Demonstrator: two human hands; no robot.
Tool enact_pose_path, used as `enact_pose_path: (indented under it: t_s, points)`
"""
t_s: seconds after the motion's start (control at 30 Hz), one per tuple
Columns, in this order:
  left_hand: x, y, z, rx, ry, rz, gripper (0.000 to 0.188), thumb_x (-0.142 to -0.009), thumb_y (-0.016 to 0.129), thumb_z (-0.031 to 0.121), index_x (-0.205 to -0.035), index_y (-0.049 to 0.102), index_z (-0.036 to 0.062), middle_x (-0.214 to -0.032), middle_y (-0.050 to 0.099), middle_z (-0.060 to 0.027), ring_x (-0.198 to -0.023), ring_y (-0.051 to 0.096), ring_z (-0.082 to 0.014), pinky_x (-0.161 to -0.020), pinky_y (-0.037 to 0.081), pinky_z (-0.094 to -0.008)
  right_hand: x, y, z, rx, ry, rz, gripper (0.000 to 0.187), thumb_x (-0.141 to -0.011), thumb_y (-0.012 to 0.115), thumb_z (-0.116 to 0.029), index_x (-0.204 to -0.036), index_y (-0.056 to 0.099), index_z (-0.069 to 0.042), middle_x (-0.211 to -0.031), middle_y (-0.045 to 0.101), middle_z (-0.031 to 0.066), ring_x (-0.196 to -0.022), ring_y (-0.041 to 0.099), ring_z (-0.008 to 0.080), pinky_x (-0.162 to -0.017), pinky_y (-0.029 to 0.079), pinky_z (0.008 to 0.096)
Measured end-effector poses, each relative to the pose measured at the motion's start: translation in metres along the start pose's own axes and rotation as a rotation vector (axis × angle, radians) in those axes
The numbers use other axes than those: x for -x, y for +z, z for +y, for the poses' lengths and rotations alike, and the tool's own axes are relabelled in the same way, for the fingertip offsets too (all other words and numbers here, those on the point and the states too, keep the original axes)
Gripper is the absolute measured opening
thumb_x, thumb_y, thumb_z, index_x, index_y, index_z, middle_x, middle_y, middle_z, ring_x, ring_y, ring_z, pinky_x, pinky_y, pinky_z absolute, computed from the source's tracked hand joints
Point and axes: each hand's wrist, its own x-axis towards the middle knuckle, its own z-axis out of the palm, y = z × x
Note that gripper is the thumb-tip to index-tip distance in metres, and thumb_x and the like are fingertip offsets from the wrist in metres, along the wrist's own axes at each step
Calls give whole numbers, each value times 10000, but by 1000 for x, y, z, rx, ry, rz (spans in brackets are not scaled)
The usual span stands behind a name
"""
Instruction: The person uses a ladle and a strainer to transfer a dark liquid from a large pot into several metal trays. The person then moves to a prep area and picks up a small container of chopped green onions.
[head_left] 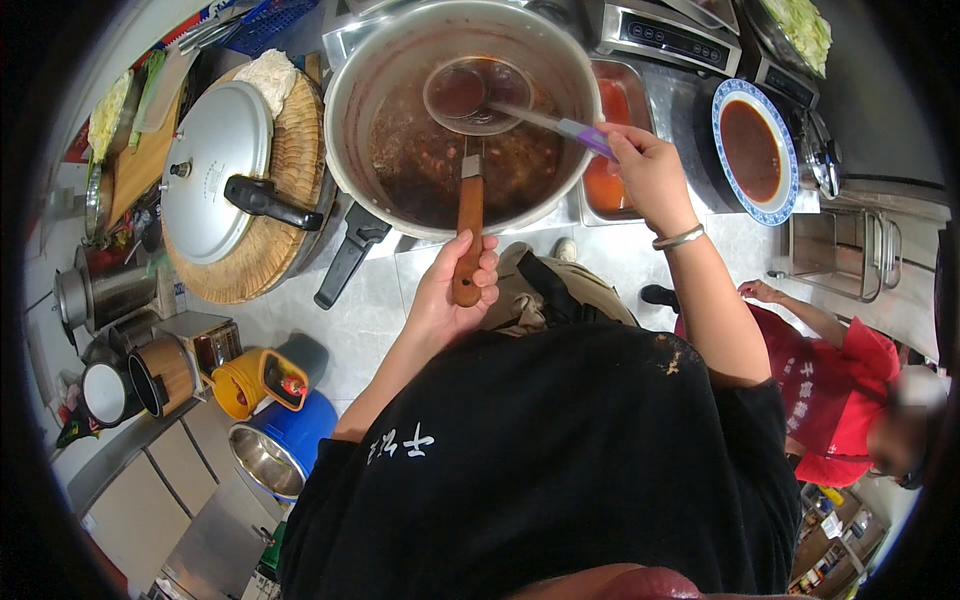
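A large metal pot [345, 120] of dark brown broth stands in front of me. My left hand [452, 282] is closed round the wooden handle of a round strainer [512, 82], whose basin is over the broth inside the pot. With its fingers closed, my right hand [648, 172] grips the purple handle of a ladle [540, 118]. The ladle's bowl, holding brown liquid, sits within the strainer's rim. Whether the strainer's underside touches the broth is hard to tell.
Left of the pot, a pressure cooker lid [215, 185] lies on a round wooden block [295, 165]. A metal tray [650, 120] of red-orange liquid and a blue-rimmed bowl [768, 212] of brown sauce are at the right. A co-worker in red [835, 385] stands behind at right.
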Motion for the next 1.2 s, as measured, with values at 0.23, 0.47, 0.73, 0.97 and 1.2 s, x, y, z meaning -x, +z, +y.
enact_pose_path:
  t_s: [0.23, 0.47, 0.73, 0.97, 1.2]
  points:
    - [0, 0, 0, -23, 11, 8, 321, -960, 598, 336, -1054, 566, 31, -786, 546, -1, -617, 512, -70, -553, 412, -233, 23, -9, -21, 32, 9, -36, 256, -966, 576, -162, -1101, 701, 15, -722, 616, 6, -622, 507, 68, -585, 431, 227]
    - [-1, -3, 0, -14, 5, -7, 324, -960, 598, 338, -1060, 563, 32, -789, 548, -7, -619, 514, -73, -555, 413, -232, 39, -1, -23, 112, -154, -100, 241, -958, 581, -134, -1134, 694, -13, -775, 630, 24, -666, 530, 92, -618, 446, 246]
    - [-1, -3, -1, 14, 15, -33, 322, -960, 599, 333, -1057, 564, 28, -787, 550, -5, -620, 514, -75, -557, 413, -232, 46, 4, -24, 487, -685, 11, 238, -886, 629, -52, -1116, 690, -57, -774, 582, 119, -675, 587, 277, -639, 487, 345]
    - [0, -3, -3, 36, 23, -16, 326, -949, 617, 325, -1060, 573, 22, -788, 557, -11, -620, 527, -78, -557, 419, -230, 17, -4, -19, 894, -769, 177, 229, -880, 629, -114, -1102, 684, -96, -797, 573, 95, -658, 621, 281, -577, 510, 365]
    - [-1, -5, -2, 87, 4, -10, 337, -944, 622, 322, -1073, 577, 13, -796, 560, -13, -626, 532, -75, -557, 418, -225, 9, 3, -3, 702, -530, 121, 227, -908, 601, -149, -1092, 703, -63, -858, 670, 126, -735, 653, 316, -648, 524, 367]
